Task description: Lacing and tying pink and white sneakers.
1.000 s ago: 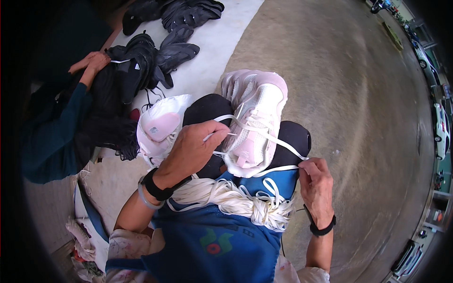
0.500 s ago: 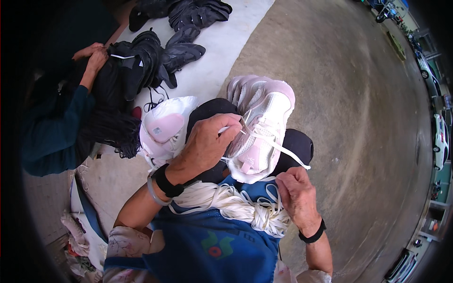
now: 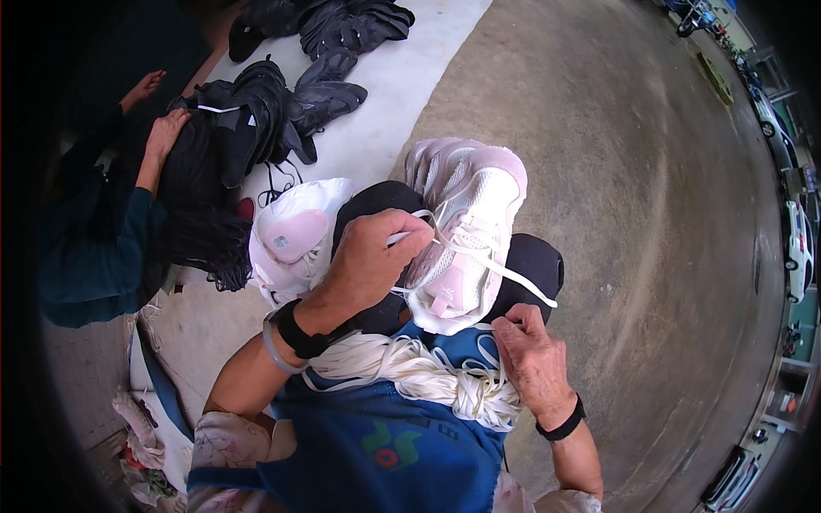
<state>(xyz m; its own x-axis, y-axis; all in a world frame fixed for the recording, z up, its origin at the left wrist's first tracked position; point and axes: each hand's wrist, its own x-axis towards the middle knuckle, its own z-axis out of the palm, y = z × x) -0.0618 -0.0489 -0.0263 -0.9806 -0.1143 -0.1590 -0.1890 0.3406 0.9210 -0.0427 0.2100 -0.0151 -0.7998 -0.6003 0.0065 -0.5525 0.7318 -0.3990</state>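
Note:
A white and pale pink sneaker (image 3: 479,227) rests across my black-clad knees, toe pointing away, with several similar pieces stacked against its far left side. My left hand (image 3: 376,252) is closed in a pinch on a white shoelace (image 3: 473,250) at the sneaker's left edge. The lace crosses the eyelets, and its loose end hangs out over the right knee. Just below that end, my right hand (image 3: 537,359) is closed, with a thin white lace running to its fingertips. A knotted bundle of white laces (image 3: 428,372) lies on my blue apron (image 3: 376,436).
Another pink and white shoe (image 3: 291,235) stands left of my knee. Beyond it, black shoes (image 3: 261,111) lie on a white sheet (image 3: 436,43). At the left, a co-worker's hand (image 3: 168,132) touches black material. Concrete floor (image 3: 633,214) stretches right toward parked vehicles.
The co-worker's hands have moved apart, one lifting off to the far left. My right hand has shifted slightly; my left still pinches the lace. The whole view has moved a little.

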